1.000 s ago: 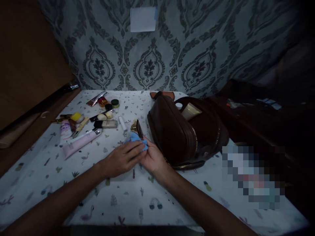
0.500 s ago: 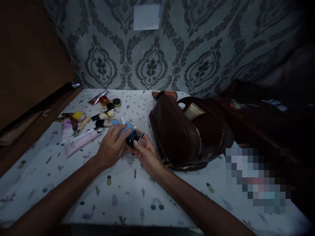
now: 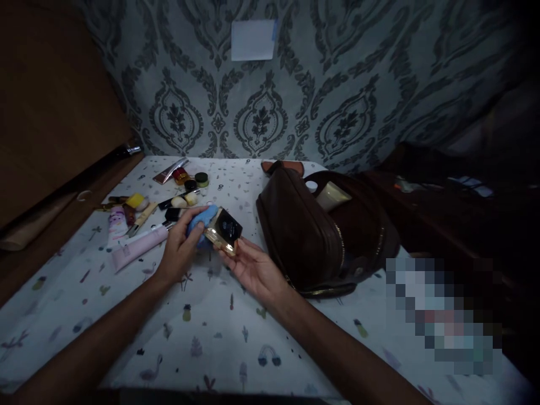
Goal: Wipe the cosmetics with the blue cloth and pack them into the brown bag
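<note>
Cradling a black-and-gold compact [image 3: 226,229] on the right hand's [image 3: 250,269] half-curled fingertips, tilted, long side lying across them. Pressing a blue cloth [image 3: 201,220] against its left edge with the left hand's [image 3: 181,250] closed fingers — both touching it.

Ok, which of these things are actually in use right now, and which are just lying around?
In use: left hand, blue cloth, right hand, black and gold compact.
Lying about: brown bag, pink tube, green-lidded jar.

One bag [image 3: 304,236], one cloth [image 3: 199,219], one compact [image 3: 228,228]
</note>
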`<state>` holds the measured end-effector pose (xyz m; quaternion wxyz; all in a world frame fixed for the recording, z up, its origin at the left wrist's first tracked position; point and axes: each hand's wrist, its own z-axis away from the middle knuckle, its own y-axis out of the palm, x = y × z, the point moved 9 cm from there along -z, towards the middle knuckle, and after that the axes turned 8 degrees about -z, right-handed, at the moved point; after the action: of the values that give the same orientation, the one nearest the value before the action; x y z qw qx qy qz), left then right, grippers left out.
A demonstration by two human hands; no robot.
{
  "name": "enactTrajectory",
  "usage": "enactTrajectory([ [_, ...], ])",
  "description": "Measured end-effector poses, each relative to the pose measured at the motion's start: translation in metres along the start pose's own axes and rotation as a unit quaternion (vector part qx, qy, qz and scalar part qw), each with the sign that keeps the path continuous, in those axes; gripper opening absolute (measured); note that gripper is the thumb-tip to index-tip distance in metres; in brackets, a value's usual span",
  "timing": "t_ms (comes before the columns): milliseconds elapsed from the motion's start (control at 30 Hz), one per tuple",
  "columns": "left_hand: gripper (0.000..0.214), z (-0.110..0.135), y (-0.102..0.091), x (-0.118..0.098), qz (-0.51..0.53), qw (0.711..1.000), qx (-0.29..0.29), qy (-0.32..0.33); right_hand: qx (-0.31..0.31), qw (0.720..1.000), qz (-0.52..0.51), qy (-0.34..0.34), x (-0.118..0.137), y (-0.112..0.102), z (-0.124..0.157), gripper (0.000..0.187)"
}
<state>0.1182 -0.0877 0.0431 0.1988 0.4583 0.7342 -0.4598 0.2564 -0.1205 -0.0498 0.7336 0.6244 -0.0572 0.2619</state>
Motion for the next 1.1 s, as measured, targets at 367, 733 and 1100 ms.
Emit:
enactTrajectory([
  [367,0.049,0.039,0.025,-0.064,-0.044,0.954,0.067,0.287,0.022,0.998,-0.001,-0.062,0.005,0.009,0.004,0.041],
  [733,0.054,0.034,0.032,-0.049,-0.169,0.94,0.03,0.296,0.037,0.997,-0.065,0.031,-0.006,0.019,0.009,0.056],
  [1100,0.038,0.056,0.033,-0.066,-0.078,0.933,0.07,0.344,0.014,0.999,0.033,-0.014,0.008,0.012,0.003,0.063],
])
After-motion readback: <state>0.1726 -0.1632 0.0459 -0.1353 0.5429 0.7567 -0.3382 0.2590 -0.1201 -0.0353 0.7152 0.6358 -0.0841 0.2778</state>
